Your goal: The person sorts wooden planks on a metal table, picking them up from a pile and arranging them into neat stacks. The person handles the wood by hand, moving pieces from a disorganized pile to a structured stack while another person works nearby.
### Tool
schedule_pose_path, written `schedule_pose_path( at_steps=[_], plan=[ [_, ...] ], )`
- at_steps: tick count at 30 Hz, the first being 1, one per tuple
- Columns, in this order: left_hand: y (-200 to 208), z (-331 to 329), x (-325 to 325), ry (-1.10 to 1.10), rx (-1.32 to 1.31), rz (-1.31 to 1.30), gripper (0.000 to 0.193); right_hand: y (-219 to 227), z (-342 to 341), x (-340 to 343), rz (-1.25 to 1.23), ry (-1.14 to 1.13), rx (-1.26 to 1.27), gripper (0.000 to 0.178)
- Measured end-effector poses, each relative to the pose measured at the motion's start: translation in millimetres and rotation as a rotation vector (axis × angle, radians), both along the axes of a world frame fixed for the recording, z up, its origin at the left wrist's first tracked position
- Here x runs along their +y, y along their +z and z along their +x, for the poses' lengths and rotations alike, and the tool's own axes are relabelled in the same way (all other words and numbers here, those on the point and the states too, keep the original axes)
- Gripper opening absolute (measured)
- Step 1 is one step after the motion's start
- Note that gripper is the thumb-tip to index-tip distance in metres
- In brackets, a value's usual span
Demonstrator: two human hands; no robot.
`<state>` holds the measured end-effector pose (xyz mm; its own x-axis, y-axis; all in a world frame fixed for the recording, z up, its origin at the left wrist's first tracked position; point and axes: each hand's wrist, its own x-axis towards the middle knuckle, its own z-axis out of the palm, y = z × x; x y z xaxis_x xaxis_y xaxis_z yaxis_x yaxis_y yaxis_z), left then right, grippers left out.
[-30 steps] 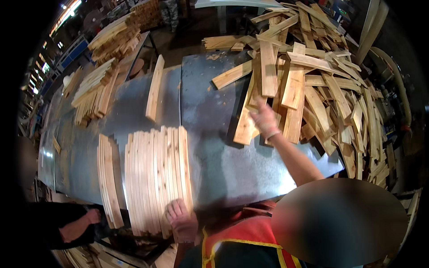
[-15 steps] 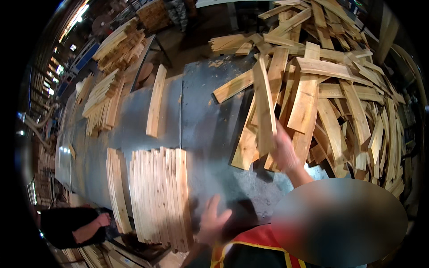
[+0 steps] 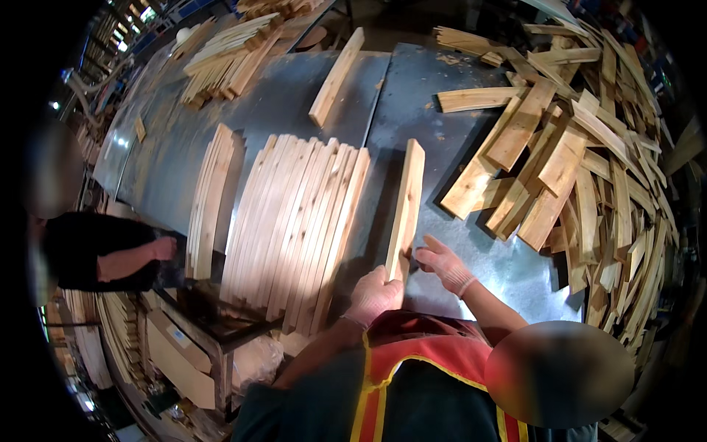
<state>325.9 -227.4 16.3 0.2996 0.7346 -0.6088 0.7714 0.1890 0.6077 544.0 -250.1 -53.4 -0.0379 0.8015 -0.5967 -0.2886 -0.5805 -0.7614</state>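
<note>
A wooden plank [image 3: 406,202] stands on its narrow edge on the metal table, running away from me. My left hand [image 3: 374,295], in a thin pale glove, is closed around its near end. Just right of the plank is my right hand [image 3: 444,265], gloved too, with its fingers stretched toward the plank's side; whether a fingertip touches it I cannot tell. To the left stands a tight row of planks [image 3: 294,221] set on edge, side by side, with a gap between it and the held plank.
A jumbled heap of loose planks [image 3: 560,169] covers the right side. Farther left is a smaller row of planks [image 3: 210,199], with another person's arm [image 3: 136,259] near it. A single plank [image 3: 337,77] and a stack [image 3: 236,59] lie at the far side. Cardboard [image 3: 180,357] sits below the table edge.
The plank has come from the heap toward me, beside the row. My left hand, open before, now grips it; my right hand has let go. The view has shifted too.
</note>
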Motion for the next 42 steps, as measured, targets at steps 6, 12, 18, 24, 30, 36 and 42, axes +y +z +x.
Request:
schedule_pose_path(
  at_steps=[6,12,18,24,30,36,42],
  plan=[
    [-31,-70,-31,0.021,0.173,0.322,0.046,-10,-112,51,0.025,0.210,-0.177,0.077],
    [42,-118,6,0.235,-0.509,-0.178,0.049,5,-137,34,0.094,-0.196,0.364,0.073],
    [-8,-110,11,0.311,-0.913,-0.445,0.050,57,-90,19,0.029,0.022,0.678,0.056],
    [-36,-21,28,0.306,-0.700,-0.418,0.044,13,-15,13,0.064,-0.062,0.280,0.042],
    [-73,39,19,0.210,-0.627,-0.401,0.055,79,135,30,0.211,-0.124,-0.312,0.040],
    [-68,78,-5,0.171,-0.520,-0.446,0.059,255,434,110,0.864,-1.083,-0.500,0.035],
    [-69,102,-8,-0.149,-0.390,-0.300,0.056,107,382,89,-0.134,-0.456,-1.732,0.101]
  ],
)
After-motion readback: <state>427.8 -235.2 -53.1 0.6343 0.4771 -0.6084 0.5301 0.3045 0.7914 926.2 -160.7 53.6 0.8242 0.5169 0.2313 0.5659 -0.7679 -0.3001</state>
